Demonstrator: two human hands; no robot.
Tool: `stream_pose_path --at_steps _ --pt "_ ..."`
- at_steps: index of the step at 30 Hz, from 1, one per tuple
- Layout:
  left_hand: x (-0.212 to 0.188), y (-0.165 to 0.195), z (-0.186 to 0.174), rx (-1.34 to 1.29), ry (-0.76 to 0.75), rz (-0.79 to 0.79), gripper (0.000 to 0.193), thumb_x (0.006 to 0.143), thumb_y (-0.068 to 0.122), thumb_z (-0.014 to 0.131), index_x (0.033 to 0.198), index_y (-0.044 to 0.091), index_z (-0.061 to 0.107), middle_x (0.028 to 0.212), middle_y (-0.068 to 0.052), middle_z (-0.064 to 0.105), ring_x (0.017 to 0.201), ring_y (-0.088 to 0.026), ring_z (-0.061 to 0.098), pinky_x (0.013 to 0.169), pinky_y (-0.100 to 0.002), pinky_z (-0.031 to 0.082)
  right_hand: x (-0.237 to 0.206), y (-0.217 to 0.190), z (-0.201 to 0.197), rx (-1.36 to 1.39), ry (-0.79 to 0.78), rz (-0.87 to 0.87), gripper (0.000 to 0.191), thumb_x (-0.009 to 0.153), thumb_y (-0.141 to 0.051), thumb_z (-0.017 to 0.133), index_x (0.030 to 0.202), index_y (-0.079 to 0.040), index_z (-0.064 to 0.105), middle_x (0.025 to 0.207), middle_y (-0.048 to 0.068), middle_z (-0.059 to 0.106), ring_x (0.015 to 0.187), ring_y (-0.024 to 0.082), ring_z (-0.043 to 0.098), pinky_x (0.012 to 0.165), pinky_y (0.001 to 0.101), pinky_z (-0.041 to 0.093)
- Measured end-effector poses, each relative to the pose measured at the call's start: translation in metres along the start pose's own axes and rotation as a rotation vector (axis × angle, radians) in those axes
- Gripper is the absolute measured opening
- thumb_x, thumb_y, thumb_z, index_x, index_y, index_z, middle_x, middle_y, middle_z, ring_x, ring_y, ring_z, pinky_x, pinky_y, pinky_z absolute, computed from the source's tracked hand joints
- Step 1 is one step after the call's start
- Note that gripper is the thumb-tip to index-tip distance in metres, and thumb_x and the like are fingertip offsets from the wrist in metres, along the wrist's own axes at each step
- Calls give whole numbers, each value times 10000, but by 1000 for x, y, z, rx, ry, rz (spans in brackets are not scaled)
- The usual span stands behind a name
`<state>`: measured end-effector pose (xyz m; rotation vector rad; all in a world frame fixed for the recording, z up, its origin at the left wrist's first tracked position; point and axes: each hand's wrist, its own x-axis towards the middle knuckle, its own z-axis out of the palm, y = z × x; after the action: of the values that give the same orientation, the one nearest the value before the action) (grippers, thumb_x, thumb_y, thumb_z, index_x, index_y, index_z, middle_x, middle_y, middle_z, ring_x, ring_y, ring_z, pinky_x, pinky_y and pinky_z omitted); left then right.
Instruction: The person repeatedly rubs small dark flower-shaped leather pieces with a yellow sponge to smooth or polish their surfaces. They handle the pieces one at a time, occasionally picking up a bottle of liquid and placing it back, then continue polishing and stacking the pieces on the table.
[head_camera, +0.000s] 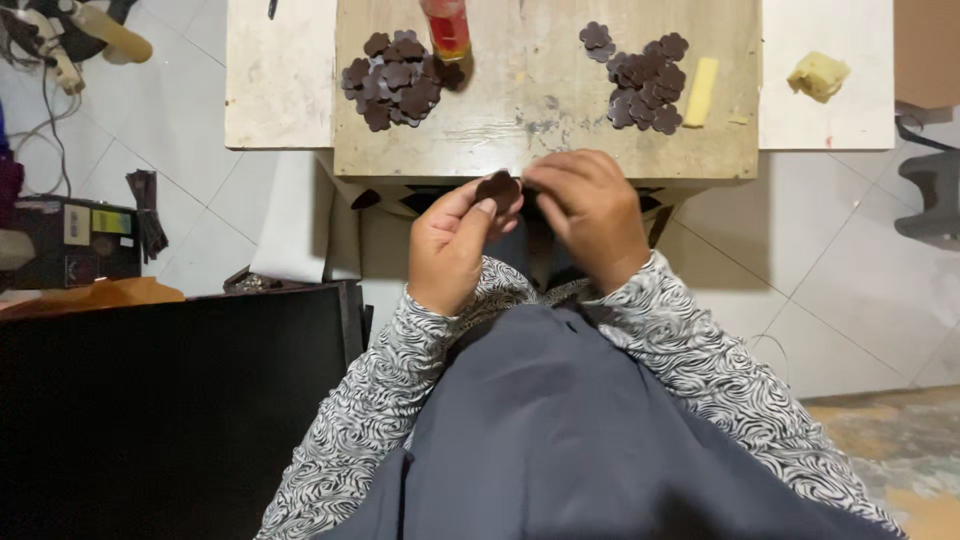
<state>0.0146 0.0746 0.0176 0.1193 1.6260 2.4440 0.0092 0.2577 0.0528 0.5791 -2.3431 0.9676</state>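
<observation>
Head view, single frame. The left hand (447, 243) and the right hand (590, 213) are meeting just below the near edge of the wooden work board (540, 100), above the lap. Between them they are pinching one dark brown flower-shaped cutout (498, 189): the left thumb and forefinger are gripping its lower edge, while the right fingers are curling over its right side. Both hands are therefore grasping the same piece, probably held close to the body so that it can be worked at near range.

On the board, two heaps of like cutouts are lying well apart: a left pile (398, 80) beside a red-orange bottle (447, 28), and a right pile (643, 80) just beside a pale yellow stick-shaped block (701, 92). Keeping them separate suggests sorting, though which heap is which I cannot tell.

The board is resting on a white desk (275, 90); a crumpled yellow lump (818, 75) is sitting on the desk's right part.
</observation>
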Motion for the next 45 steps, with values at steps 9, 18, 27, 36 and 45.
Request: stream_pose_path --at_steps 9,18,27,36,45 --pt "-1 -8 -6 -189 -99 -73 314 1107 40 494 1367 -86 617 1072 -80 644 932 -128 574 822 -282 482 -2 -13 -8 99 -25 -152 304 865 22 796 1156 -34 729 1167 122 714 1106 312 686 1000 424 553" --pt "-2 -8 -4 -122 -97 -58 358 1057 44 459 1384 -42 576 1260 -101 682 1133 -142 665 998 -306 544 3 -21 -2 59 20 -124 309 865 52 772 1157 -40 734 1181 115 711 1118 309 680 992 413 561" --pt "-1 -9 -3 -152 -42 -189 368 1025 65 471 1374 -14 556 1223 -83 689 1094 -134 699 952 -300 577 2 -4 -9 -37 26 -34 316 845 31 790 1148 -41 739 1189 111 718 1116 320 673 997 425 547" --pt "3 14 6 -773 -189 -190 268 1206 38 438 1197 -174 601 951 -142 700 871 -185 688 789 -311 578 -1 -4 -8 82 -128 -231 315 868 -20 835 1161 -29 721 1177 106 709 1108 307 685 983 407 567" --pt "7 -3 -5 -1003 -332 -24 229 1230 -22 466 1241 -204 604 1067 -221 714 887 -233 704 710 -308 578 -3 -12 0 130 -58 -339 320 861 -41 825 1156 -13 704 1187 135 681 1123 330 676 969 436 573"
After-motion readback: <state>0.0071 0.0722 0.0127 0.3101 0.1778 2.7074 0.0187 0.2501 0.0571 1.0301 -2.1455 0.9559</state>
